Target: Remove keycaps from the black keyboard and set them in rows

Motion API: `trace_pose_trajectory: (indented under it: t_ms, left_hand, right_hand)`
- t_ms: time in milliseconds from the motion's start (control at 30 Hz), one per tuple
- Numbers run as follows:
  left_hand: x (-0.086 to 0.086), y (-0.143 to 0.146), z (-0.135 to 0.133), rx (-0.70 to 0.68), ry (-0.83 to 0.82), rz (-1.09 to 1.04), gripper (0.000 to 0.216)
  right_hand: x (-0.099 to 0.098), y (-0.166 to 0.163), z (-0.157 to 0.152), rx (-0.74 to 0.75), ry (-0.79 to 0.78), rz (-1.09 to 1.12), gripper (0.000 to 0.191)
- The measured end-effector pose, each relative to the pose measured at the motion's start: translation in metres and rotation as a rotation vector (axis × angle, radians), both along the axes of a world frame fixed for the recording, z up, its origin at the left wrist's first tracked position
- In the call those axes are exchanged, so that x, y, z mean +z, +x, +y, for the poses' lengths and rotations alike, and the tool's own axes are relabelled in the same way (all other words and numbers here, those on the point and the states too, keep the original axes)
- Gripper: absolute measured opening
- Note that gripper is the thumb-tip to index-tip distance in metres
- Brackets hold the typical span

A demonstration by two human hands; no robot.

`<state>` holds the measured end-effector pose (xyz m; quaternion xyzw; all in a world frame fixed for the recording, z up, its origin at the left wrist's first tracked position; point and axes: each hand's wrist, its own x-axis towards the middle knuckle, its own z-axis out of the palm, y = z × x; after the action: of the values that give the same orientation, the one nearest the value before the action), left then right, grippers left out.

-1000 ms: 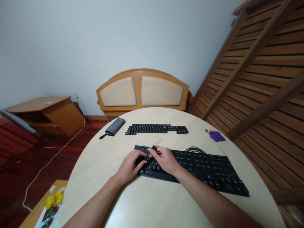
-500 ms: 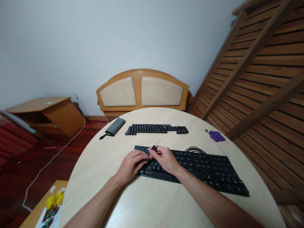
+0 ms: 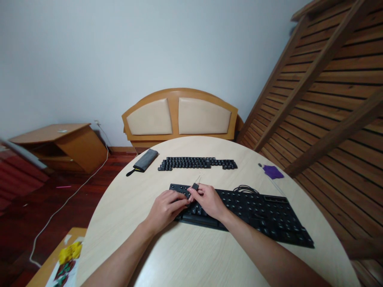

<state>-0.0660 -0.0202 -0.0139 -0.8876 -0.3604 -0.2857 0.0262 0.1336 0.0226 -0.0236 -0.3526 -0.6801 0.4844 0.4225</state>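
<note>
A black keyboard lies at a slant on the table, with many keycaps off and pale key stems showing. My right hand is over its left half, closed on a keycap puller with a small black handle. The puller's thin wire loops point away from me, above the far edge of the keyboard. My left hand rests at the keyboard's left end, thumb and fingers drawn together against the keys beside the right fingertips. Whatever is between the left fingertips is hidden.
Loose black keycaps lie in rows beyond the keyboard on the round table. A grey pouch is at the far left. A coiled cable sits behind the keyboard, and a purple cloth at the right.
The left fingers have shifted slightly and closed more over the keys. My right hand and the keycap puller have hardly moved. The view has tilted a little.
</note>
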Motion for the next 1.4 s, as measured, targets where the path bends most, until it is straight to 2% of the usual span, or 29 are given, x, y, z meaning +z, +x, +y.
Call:
trace_pose_trajectory:
  t_ms: [167,300,433,533,667,767,867,967,1400]
  left_hand:
    - [0.0,0.005,-0.005,-0.003,0.044,-0.011,0.017]
    - [0.006,0.009,-0.005,0.043,0.038,-0.13,0.018]
    - [0.02,0.0,0.022,0.153,-0.042,-0.254,0.019]
    - [0.025,-0.014,0.058,0.224,0.021,-0.223,0.017]
    - [0.009,-0.029,0.1,0.292,0.06,-0.135,0.017]
    - [-0.009,-0.035,0.116,0.317,0.06,-0.124,0.017]
    - [-0.023,-0.038,0.122,0.337,0.051,-0.109,0.015]
    - [-0.029,-0.04,0.125,0.367,0.043,-0.096,0.013]
    - [-0.034,-0.045,0.13,0.416,0.034,-0.084,0.016]
  right_hand:
    - [-0.002,0.0,0.002,-0.016,0.001,-0.017,0.037]
    - [-0.005,-0.001,0.002,-0.031,-0.005,-0.031,0.035]
    - [-0.002,-0.001,0.0,-0.02,-0.012,-0.023,0.036]
    - [0.001,-0.001,-0.001,-0.025,-0.014,-0.031,0.037]
    - [0.003,-0.001,-0.002,-0.025,-0.02,-0.042,0.038]
    - [0.001,-0.001,-0.002,-0.026,-0.023,-0.049,0.04]
    - [0.0,-0.001,-0.002,-0.023,-0.027,-0.048,0.04]
    - [0.001,0.0,-0.002,-0.024,-0.033,-0.053,0.039]
    - [-0.001,0.0,-0.003,-0.014,-0.042,-0.049,0.035]
